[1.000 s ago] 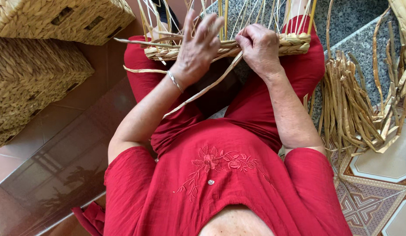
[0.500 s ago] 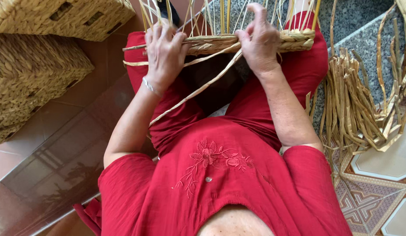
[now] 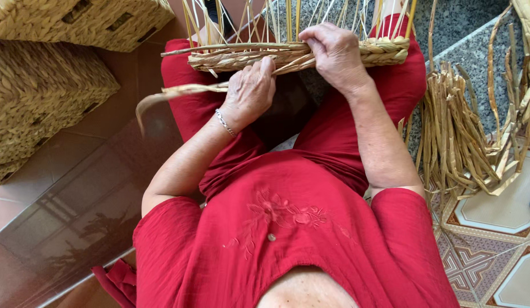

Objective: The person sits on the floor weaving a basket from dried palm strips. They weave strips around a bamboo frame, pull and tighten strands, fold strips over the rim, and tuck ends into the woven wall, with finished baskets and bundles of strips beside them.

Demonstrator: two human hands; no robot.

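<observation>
Two finished tan woven straw baskets (image 3: 43, 97) sit stacked on the floor to my left, and a loose bundle of dried straw strands (image 3: 464, 137) lies to my right. Across my red-trousered knees rests the half-woven straw basket frame (image 3: 384, 52), a braided rim with thin pale stakes standing up from it. My right hand (image 3: 333, 54) bends down over the rim, fingers clamped on the braid. My left hand (image 3: 251, 91), wrist bent and wearing a thin silver bracelet (image 3: 224, 122), has its fingers closed on a flat dried straw strand (image 3: 174, 94) that curves away to the left.
</observation>
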